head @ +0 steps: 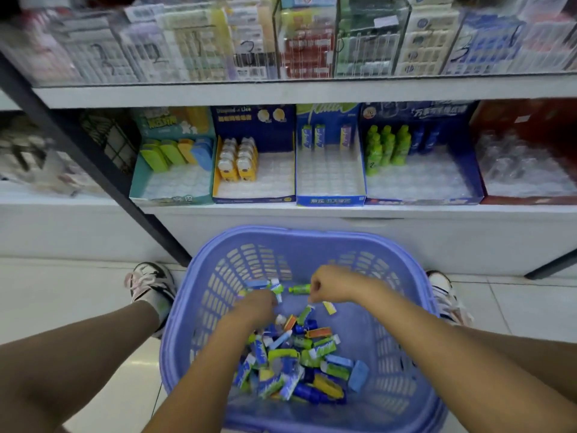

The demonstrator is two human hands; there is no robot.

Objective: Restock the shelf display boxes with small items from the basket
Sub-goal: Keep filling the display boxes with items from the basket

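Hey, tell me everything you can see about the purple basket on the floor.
The basket is lavender plastic, a rounded rectangle with slotted walls and a thick solid rim. It sits upright on the tiled floor in front of the lower shelf, between the person's shoes. A heap of small items lies on its bottom. Both hands reach in: the left hand grips a few, and the right hand is curled, its hold unclear.
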